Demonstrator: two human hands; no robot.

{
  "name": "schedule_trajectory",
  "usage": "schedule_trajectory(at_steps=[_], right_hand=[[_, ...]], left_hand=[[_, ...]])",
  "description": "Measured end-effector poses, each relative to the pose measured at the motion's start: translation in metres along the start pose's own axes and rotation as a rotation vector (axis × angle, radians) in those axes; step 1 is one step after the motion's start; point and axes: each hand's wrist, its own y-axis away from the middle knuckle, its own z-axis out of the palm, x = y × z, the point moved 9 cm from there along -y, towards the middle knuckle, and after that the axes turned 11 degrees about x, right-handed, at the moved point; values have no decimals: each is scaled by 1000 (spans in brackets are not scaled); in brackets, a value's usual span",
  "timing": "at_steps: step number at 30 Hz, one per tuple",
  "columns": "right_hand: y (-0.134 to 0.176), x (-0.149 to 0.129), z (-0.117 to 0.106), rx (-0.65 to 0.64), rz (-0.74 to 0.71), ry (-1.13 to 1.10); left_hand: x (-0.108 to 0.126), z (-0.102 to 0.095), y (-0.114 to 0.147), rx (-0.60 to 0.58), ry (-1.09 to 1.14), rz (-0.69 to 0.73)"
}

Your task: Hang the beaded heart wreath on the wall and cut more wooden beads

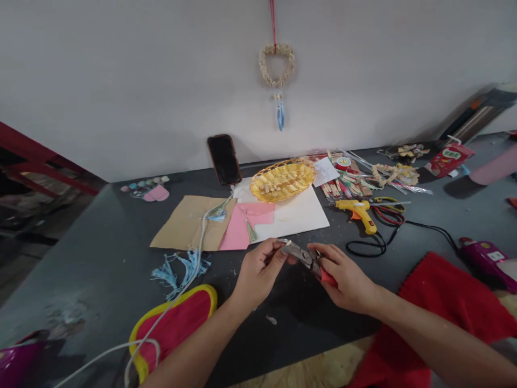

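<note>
My right hand (347, 277) is closed around the red handles of a pair of pliers (301, 253), whose metal jaws point left. At the tip of the jaws my left hand (260, 269) pinches a small pale piece (288, 243), too small to name. Both hands are held above the dark table near its front. Beyond them a yellow woven basket (283, 180) holds several small pale pieces. A pale scrap (271, 320) lies on the table below my hands.
Left are blue tassels (181, 272), brown paper (189, 221), a white cable (197, 258) and a red-yellow pad (177, 328). Right are a yellow glue gun (359, 213), red cloth (448, 302) and a drink carton (450, 158). A phone (224, 160) leans against the wall below a hanging wreath (263, 67).
</note>
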Motion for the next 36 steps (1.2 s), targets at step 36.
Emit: schedule_trajectory(at_steps=[36], right_hand=[[1,-2,-1,-37,3,29]], left_hand=[[3,-1,-2,6,55,-12]])
